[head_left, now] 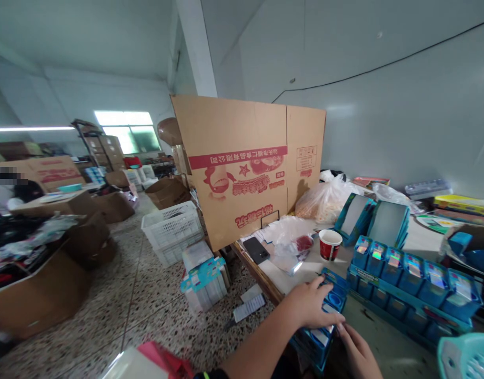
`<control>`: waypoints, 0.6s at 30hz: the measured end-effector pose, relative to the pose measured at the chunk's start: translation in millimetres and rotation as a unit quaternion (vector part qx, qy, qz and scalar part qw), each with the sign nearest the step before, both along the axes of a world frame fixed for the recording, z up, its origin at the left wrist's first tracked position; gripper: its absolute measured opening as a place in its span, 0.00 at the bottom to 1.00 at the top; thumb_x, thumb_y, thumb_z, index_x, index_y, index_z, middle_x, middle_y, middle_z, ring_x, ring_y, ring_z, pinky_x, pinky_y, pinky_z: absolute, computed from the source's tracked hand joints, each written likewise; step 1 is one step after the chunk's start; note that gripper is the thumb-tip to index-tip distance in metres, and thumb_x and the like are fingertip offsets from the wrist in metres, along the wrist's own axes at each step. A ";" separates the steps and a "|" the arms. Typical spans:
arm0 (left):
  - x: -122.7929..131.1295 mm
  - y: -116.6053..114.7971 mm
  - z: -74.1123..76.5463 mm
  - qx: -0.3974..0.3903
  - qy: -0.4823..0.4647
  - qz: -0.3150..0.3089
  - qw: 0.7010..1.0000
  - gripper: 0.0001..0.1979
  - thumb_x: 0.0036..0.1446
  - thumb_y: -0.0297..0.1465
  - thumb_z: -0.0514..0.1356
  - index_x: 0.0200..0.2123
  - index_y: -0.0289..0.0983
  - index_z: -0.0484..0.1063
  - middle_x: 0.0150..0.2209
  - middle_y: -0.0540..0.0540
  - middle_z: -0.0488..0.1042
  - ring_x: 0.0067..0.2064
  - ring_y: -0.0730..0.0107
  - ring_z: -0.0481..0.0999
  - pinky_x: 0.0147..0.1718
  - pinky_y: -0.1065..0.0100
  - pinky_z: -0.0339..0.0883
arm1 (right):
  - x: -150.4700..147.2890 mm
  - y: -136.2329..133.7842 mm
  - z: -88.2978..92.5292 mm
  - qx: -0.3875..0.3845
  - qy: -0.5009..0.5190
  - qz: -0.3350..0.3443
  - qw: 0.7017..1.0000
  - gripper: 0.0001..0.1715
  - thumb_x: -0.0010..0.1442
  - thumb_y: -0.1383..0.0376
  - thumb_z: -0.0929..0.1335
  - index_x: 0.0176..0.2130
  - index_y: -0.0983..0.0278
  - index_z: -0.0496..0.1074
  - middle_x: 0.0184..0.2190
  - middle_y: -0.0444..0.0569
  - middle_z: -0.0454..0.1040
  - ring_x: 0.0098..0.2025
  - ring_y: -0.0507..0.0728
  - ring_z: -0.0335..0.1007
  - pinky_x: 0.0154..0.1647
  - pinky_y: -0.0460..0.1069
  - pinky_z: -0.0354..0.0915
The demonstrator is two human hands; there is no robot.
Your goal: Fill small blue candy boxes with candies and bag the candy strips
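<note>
At the table's near edge, a blue display box (316,345) with small blue packs inside lies under my hands. My left hand (309,305) reaches across its top, fingers bent over the far side and thumb pointing right. Against the right side of that box, my right hand (356,347) has its fingertips close to the left thumb; its palm is partly out of view. Beside them stands a filled blue display box (407,305) with several blue packs in rows. Two stacks of folded blue cartons (387,221) lean behind it.
A red paper cup (330,245), a black phone (256,250) and plastic bags (329,197) sit on the table. A large cardboard sheet (245,173) stands at its back left. A turquoise basket (466,355) is at the right. White crates (173,231) stand on the floor.
</note>
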State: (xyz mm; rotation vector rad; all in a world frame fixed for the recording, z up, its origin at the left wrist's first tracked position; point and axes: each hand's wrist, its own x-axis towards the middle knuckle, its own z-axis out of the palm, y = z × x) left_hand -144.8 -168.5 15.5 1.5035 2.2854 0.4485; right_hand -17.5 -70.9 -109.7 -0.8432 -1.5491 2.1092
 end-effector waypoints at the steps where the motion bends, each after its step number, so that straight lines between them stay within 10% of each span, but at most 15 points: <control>1: -0.2 0.0 -0.2 -0.001 0.000 0.000 1.000 0.48 0.55 0.62 0.53 0.71 0.43 0.54 0.74 0.41 0.48 0.68 0.38 0.62 0.66 0.46 0.56 | 0.0 1.1 -1.9 0.004 0.000 0.002 1.000 0.40 0.30 0.32 0.76 0.27 0.64 0.80 0.33 0.53 0.82 0.44 0.67 0.75 0.42 0.49 0.72; 18: -0.6 -1.3 1.0 0.001 -0.011 0.000 1.000 0.47 0.55 0.62 0.54 0.71 0.43 0.54 0.74 0.41 0.47 0.69 0.39 0.60 0.67 0.46 0.56 | 0.0 1.2 -2.4 0.022 0.003 -0.013 1.000 0.41 0.31 0.31 0.75 0.27 0.63 0.80 0.33 0.54 0.82 0.45 0.69 0.76 0.47 0.52 0.73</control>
